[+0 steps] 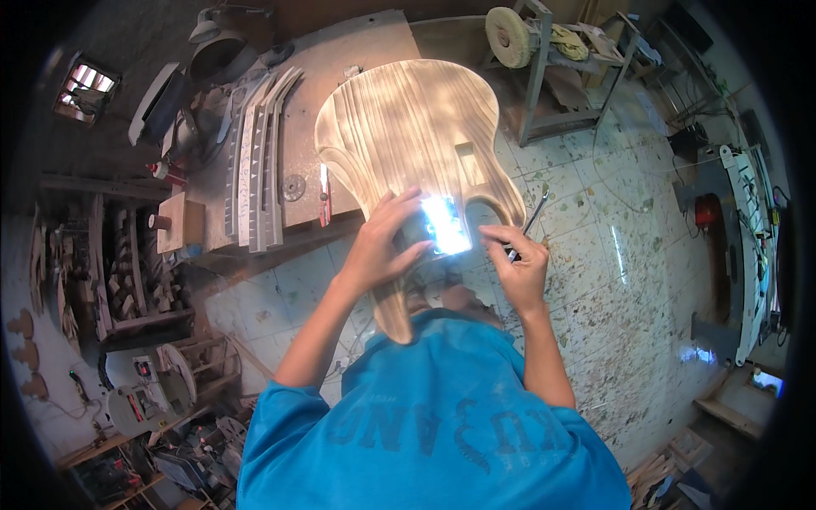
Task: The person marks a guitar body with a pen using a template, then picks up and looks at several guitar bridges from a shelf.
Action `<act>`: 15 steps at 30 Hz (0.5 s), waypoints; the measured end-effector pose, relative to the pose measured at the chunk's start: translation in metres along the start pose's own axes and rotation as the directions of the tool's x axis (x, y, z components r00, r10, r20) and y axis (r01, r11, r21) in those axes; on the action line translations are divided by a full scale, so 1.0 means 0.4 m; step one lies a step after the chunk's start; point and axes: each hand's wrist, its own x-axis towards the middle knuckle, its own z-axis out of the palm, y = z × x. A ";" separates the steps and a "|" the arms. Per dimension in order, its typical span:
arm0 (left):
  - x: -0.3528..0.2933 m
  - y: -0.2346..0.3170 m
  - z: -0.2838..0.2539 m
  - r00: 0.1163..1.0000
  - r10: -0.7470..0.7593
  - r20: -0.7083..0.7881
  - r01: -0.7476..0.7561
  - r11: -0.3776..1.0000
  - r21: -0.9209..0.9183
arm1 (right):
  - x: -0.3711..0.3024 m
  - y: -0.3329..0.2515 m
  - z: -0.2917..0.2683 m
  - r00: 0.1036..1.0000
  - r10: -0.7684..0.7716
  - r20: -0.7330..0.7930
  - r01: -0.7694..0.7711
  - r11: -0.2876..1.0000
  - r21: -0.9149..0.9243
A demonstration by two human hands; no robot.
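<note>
Nearest us, at six o'clock, is the blue shirt (pixel 425 387), and the long horn of the pale wooden guitar body (pixel 416 110) comes down to its top edge; the rest of the body stretches up toward twelve o'clock, partly over the bench (pixel 357 38). On the lower part of this wood we see a brightly glowing screen (pixel 446 225), its display washed out by glare. Our left hand (pixel 387 234) lies at the screen's nine o'clock side, spread, with the thumb apart from the fingers along that edge. Our right hand (pixel 518 255) is at the screen's three o'clock side, fingers bent around a slim dark tool (pixel 535 212) that points toward one o'clock, with thumb and forefinger close to the screen; we cannot tell whether they touch it. Farther off, toward ten o'clock on the bench, we have a red-handled tool (pixel 325 208), a round metal disc (pixel 294 188) and a row of long, slightly curved strips (pixel 263 161) side by side. Beyond them, at eleven o'clock, a lamp (pixel 223 55) stands at the bench's edge, and at one o'clock a pale buffing wheel (pixel 508 38) is mounted on a stand (pixel 531 93) over the speckled tile floor (pixel 586 272).
</note>
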 end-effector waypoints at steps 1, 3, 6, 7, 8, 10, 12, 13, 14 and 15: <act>-0.001 0.000 -0.001 1.000 0.000 -0.005 0.000 1.000 -0.011 | 0.001 -0.005 0.000 0.999 -0.045 0.014 0.045 0.998 -0.040; 0.000 -0.001 -0.001 1.000 -0.006 -0.003 0.006 1.000 -0.005 | -0.005 -0.011 0.009 0.999 -0.031 0.030 0.031 0.999 -0.020; 0.001 0.002 -0.001 1.000 -0.013 -0.004 0.013 1.000 0.003 | -0.014 -0.018 0.028 0.999 -0.047 0.022 0.048 0.999 -0.026; 0.002 0.004 -0.001 1.000 -0.015 -0.005 0.015 1.000 0.006 | -0.015 -0.018 0.034 0.998 -0.060 0.014 0.060 0.998 -0.033; 0.002 0.007 -0.003 1.000 -0.013 -0.003 0.013 1.000 0.008 | -0.016 -0.018 0.037 0.997 -0.079 0.009 0.080 0.995 -0.062; 0.001 0.009 -0.005 1.000 -0.010 0.001 0.010 1.000 0.010 | -0.014 -0.016 0.039 0.994 -0.105 0.006 0.105 0.992 -0.069; -0.001 0.006 -0.002 1.000 -0.010 -0.005 0.010 1.000 0.004 | -0.012 -0.013 0.039 0.993 -0.121 0.008 0.121 0.990 -0.072; -0.003 0.004 0.001 1.000 -0.011 -0.006 0.011 1.000 0.000 | -0.011 -0.011 0.039 0.992 -0.123 0.010 0.123 0.990 -0.072; -0.003 0.003 0.002 1.000 -0.007 -0.007 0.007 1.000 0.004 | -0.010 -0.009 0.040 0.992 -0.125 0.013 0.126 0.989 -0.071; -0.001 0.002 0.000 1.000 -0.005 -0.008 0.005 1.000 0.008 | -0.008 -0.009 0.039 0.991 -0.129 0.019 0.130 0.989 -0.076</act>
